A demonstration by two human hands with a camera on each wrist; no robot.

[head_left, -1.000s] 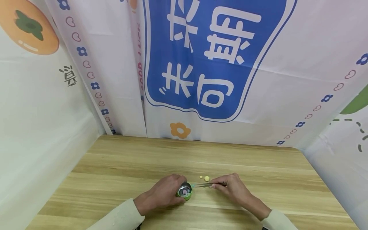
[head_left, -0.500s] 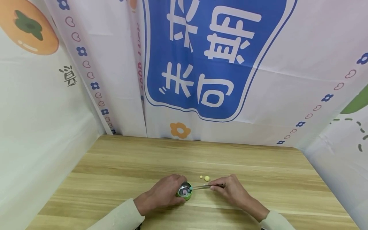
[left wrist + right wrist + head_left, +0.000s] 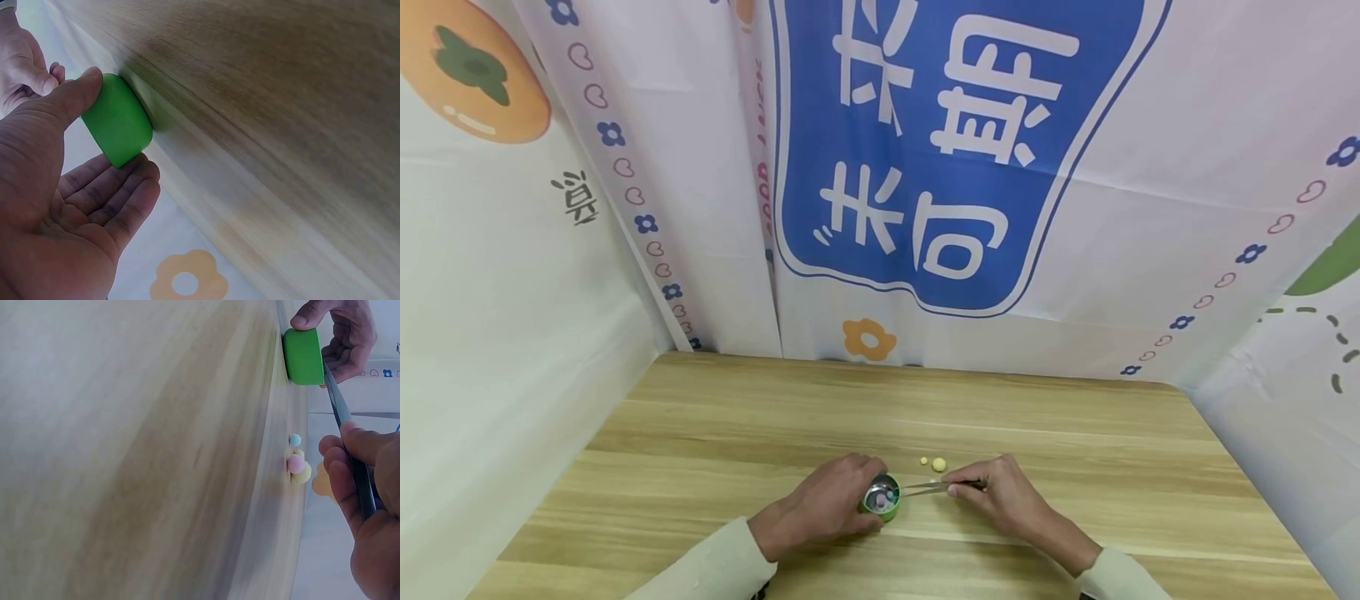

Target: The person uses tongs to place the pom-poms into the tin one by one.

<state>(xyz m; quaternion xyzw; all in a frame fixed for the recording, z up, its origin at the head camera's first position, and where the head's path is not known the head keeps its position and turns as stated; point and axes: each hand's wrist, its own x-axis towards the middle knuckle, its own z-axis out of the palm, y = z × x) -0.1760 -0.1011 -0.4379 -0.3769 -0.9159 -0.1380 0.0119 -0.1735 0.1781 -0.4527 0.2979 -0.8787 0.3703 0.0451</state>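
Note:
A small green cup with a metallic inside stands on the table, holding several small pale balls. The left hand grips its side; in the left wrist view the thumb and fingers of the left hand lie on opposite sides of the green cup. Pinched in the right hand are metal tweezers, whose tips reach the cup's rim. In the right wrist view, the right hand holds the tweezers, their tips hidden at the cup's opening.
Loose balls lie on the wooden table just behind the tweezers: a yellow ball and a smaller yellow one. The right wrist view also shows a pink ball and a blue ball. Printed cloth walls surround the table.
The right hand has moved the tweezers slightly left to the cup. A teal ball at their tips a second ago is now inside the cup. The left hand has stayed in place.

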